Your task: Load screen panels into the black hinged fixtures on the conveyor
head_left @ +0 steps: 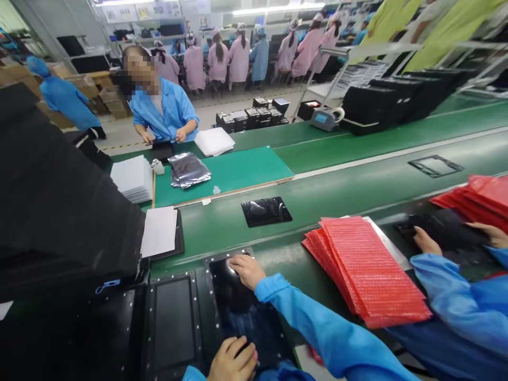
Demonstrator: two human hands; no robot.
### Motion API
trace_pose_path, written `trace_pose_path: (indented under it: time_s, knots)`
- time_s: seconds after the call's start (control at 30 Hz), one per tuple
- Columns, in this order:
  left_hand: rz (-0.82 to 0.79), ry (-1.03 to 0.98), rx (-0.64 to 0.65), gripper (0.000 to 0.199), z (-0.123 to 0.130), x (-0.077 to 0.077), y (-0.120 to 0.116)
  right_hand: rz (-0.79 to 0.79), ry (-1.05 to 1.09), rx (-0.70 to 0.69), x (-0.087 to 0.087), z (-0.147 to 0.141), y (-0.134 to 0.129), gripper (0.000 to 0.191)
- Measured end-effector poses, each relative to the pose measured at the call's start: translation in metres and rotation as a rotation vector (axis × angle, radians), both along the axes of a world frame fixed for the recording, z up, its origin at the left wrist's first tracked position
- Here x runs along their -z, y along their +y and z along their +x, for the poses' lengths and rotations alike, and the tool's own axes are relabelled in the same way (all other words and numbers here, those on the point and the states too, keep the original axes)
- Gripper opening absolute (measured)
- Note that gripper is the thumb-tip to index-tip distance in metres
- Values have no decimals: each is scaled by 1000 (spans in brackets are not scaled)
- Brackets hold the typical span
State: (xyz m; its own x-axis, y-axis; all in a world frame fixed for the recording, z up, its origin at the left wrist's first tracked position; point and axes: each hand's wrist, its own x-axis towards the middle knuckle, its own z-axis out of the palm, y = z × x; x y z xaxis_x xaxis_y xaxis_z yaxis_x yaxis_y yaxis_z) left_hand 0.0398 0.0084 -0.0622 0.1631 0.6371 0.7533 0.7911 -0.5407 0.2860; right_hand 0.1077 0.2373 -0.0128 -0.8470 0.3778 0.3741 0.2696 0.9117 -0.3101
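1. Landmark: green conveyor belt (216, 238). All places below are given relative to it.
2. Black panel (248, 317): glossy, lying flat on the near side of the belt, seated in a black riveted frame (209, 280).
3. Right hand (246, 271): palm down on the panel's far end, fingers pressed together and pointing left, no pinch. Blue sleeve (317, 323) runs in from the lower right.
4. Left hand (232, 361): on the panel's near end, fingers curled and together. Bottom edge of the view cuts it off, so whether it is gripping the edge is hard to tell.
5. Just left of the panel on the belt: a second riveted frame (173, 328) with a dark insert.
6. Just right of the panel on the belt: stack of red bubble bags (367, 270), not touching either hand.
7. Further along the belt's far side: a loose black panel (265, 210), then a white sheet (159, 232) on a black tray.
8. Right end of the belt: a co-worker's hands (426, 241) on a dark item beside more red bags (476, 196) (separate person, not the wearer).
9. Beyond the belt: green mat (246, 169) with a silver bag (188, 169) on it, and a second co-worker (162, 108) at its far edge.
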Motion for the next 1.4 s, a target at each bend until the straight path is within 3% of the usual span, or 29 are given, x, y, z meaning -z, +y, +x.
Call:
trace_pose_path:
  time_s: [0.13, 0.23, 0.3, 0.37, 0.4, 0.43, 0.47, 0.5, 0.57, 0.6, 0.63, 0.73, 0.8, 0.97, 1.1, 1.17, 1.27, 1.33, 1.4]
  knots:
    - [-229, -38, 129, 29, -9, -17, -4, -39, -152, 81, -12, 0, -5, 39]
    - [-419, -163, 122, 33, -45, -17, -16, -79, -238, 276, -23, -11, -26, 45]
    - [-530, -333, -106, 33, -77, -5, -28, -98, -278, 400, -30, -20, -43, 51]
    - [-640, -462, -458, 38, -106, 13, -40, -122, -332, 467, -37, -26, -61, 54]
    - [-713, -470, -598, 44, -117, 21, -46, -136, -364, 478, -40, -26, -71, 54]
    - [-811, -431, -658, 55, -124, 29, -52, -148, -394, 484, -43, -23, -82, 54]
    - [-926, -357, -616, 66, -128, 36, -58, -159, -420, 485, -44, -17, -94, 54]
    - [-1038, -273, -486, 73, -130, 40, -63, -171, -443, 486, -45, -8, -109, 55]
    - [-1151, -161, -205, 73, -132, 45, -71, -197, -485, 503, -41, 14, -143, 59]
    - [-1148, -154, -170, 68, -132, 46, -73, -211, -504, 524, -37, 26, -161, 61]
    - [-1116, -180, -237, 64, -133, 47, -72, -226, -523, 552, -32, 38, -179, 62]
    - [-975, -345, -673, 62, -134, 46, -58, -273, -563, 642, -14, 60, -221, 64]
    - [-939, -455, -823, 62, -132, 43, -44, -295, -558, 671, -7, 62, -234, 62]
    - [-937, -710, -950, 65, -133, 16, -30, -349, -503, 611, -20, 63, -227, 51]
    - [-742, -970, -711, 77, -143, -13, -51, -460, -384, 442, -39, 72, -198, 39]
    - [-785, -1083, -633, 74, -137, -33, -58, -564, -234, 335, -41, 68, -181, 34]
    - [-857, -1142, -651, 62, -109, -71, -61, -906, 56, 167, -36, 46, -164, 47]
    - [-890, -1005, -493, 52, -77, -100, -59, -1164, 201, 108, -34, 30, -160, 49]
    - [-941, -756, -289, 43, -39, -123, -55, -1286, 302, 184, -32, 25, -156, 43]
